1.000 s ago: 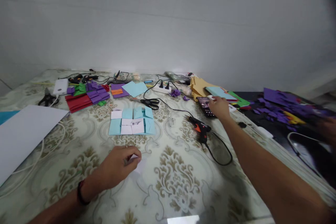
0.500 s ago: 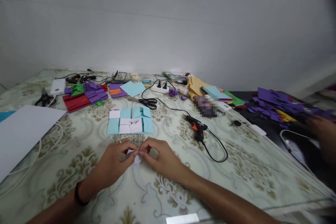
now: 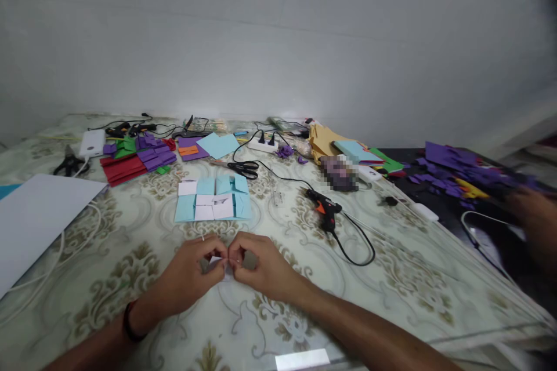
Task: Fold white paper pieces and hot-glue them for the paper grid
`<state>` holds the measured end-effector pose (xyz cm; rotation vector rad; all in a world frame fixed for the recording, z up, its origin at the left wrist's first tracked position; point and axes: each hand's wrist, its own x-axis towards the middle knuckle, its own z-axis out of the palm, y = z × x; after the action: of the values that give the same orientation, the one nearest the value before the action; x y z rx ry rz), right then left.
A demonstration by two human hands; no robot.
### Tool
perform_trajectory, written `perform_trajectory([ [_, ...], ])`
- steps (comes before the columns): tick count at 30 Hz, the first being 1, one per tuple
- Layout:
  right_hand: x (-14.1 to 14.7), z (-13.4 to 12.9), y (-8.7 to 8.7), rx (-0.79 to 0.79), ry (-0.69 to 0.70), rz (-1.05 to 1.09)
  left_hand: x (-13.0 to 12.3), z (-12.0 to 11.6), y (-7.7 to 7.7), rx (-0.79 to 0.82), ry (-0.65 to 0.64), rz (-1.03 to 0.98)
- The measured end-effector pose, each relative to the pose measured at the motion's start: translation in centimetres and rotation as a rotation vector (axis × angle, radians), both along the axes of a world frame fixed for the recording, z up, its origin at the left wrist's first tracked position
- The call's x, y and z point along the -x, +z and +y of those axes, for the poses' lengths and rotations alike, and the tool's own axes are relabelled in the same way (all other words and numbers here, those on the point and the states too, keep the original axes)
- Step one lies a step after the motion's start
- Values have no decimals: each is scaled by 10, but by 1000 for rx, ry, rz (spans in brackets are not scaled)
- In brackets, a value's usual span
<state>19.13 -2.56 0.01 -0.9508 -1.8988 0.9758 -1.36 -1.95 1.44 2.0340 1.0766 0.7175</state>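
Note:
A small white piece of paper (image 3: 216,262) is pinched between my two hands, low over the table and mostly covered by the fingers. My left hand (image 3: 191,269) grips its left side with thumb and forefinger. My right hand (image 3: 265,266) pinches at its right edge, fingertips touching those of the left. Just beyond the hands lies a sheet of folded light-blue and white paper squares (image 3: 213,198). To the right of it a black hot glue gun (image 3: 325,207) with an orange trigger rests on its side, its cord curling toward me.
Black scissors (image 3: 243,168) and a white power strip (image 3: 263,144) lie farther back. Red folded papers (image 3: 124,169) and purple ones (image 3: 156,156) sit at the back left. A large white sheet (image 3: 39,214) covers the left side. Another person's hand (image 3: 533,208) is at far right, near purple paper pieces (image 3: 448,165).
Both hands stay together on the white paper, their fingers shifting slightly and the right fingers curling more. The whole view moves a little.

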Motion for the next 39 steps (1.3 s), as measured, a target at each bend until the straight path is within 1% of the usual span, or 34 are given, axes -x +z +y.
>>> perform_trajectory([
  [6, -1, 0, 0, 0, 15, -2, -1, 0, -1, 2, -17, 23],
  [12, -5, 2, 0, 37, 24, 11, 2, 0, 0, -9, 0, 46],
  [20, -5, 1, -1, 83, 0, 10, 4, 1, -3, 14, 5, 32],
  [25, -4, 1, -2, 69, 5, 14, 4, -1, -4, 41, 1, 7],
  [28, -5, 1, 0, 49, 15, 19, 4, -1, -2, 49, 5, 5],
  [33, -7, 2, 2, 37, 11, 23, 3, 0, 5, 87, 26, -14],
  [39, -5, 2, 0, 77, -27, 45, 2, -1, 10, 131, 30, -32],
])
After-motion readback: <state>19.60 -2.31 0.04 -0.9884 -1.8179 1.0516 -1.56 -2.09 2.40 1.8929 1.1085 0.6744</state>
